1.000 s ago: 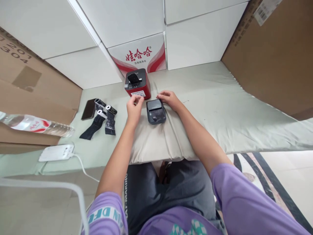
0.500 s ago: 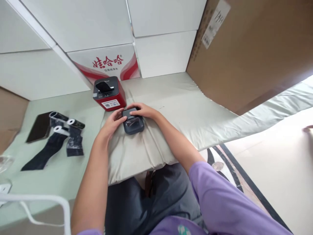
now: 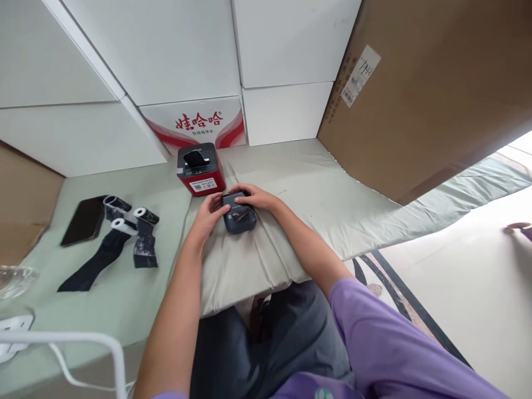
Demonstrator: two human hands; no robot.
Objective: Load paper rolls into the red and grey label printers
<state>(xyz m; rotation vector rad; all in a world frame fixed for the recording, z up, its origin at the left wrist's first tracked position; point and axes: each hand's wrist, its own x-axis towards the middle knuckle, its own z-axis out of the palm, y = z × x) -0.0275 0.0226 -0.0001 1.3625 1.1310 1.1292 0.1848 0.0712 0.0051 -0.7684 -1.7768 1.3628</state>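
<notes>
Grey printer (image 3: 240, 219) lies on a folded beige pad (image 3: 245, 260) near the front edge of the bed, with both hands on it. The left hand (image 3: 209, 212) has its fingers curled against the printer's left side, and the right hand (image 3: 258, 198) reaches over the far end with fingers pressed on the top; together they grasp it, and it rests on the pad rather than being lifted.

Just behind it, toward the back edge, stands a red printer (image 3: 200, 169) with a black top and a white label on its front face. The pad sits on a pale green sheet (image 3: 316, 183) that covers the bed and runs off toward the right.

Toward the left edge lie a dark phone (image 3: 84, 219) and, just beside it, two black ribbon rolls (image 3: 133, 230) with white cores, their ends unrolled toward the front. At the front left corner a white power strip (image 3: 14, 327) and its cable (image 3: 66, 366) show, partly cut off.

White boxes (image 3: 166, 50) are stacked along the back, one printed in red with Chinese characters. A large brown carton (image 3: 436, 83) with a paper label leans at the back right corner. Patterned floor (image 3: 457, 288) shows to the right of the bed.
</notes>
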